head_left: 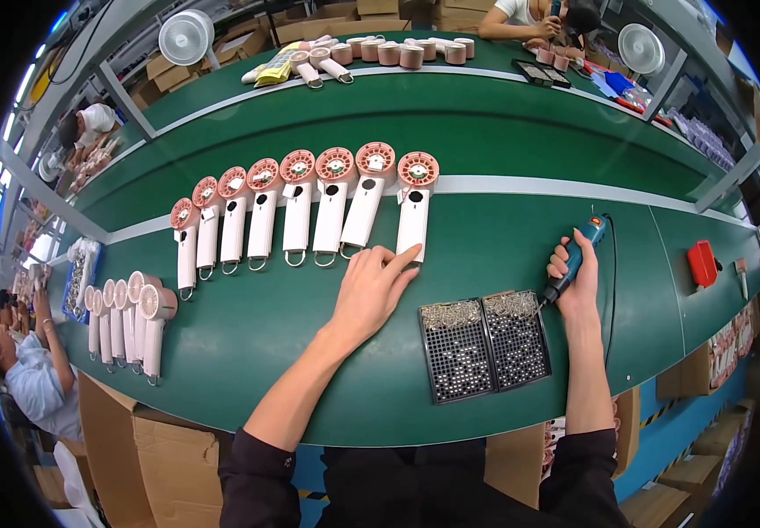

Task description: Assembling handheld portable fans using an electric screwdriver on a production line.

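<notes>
While the rightmost of the white handheld fans [413, 220] lies on the green counter [248, 343] with its pink round head pointing far and its handle pointing near, its lower handle is touched by the left hand [371, 290], whose fingers are spread flat and closed on nothing. A blue electric screwdriver [573, 260] is gripped in the right hand [578, 282], the fingers wrapped fully around its body and the tip pointed down at the far right corner of the screw trays [484, 345], just near and right of that fan. The fan is held only by fingertip pressure, so it is judged that it could slide or turn when pressed by the tool, knocking the next fan in the row [309, 207]. The tip is very close to the loose heap of screws, so screws could be scattered over the counter by a careless dip. Two black gridded trays sit side by side; small silvery screws are seated in their holes, with loose ones piled along the far edge. Further left, a second cluster of fans [129, 321] lies near the counter edge, beside a blue bin [80, 273] of small parts. A red box [702, 262] lies far right.
</notes>
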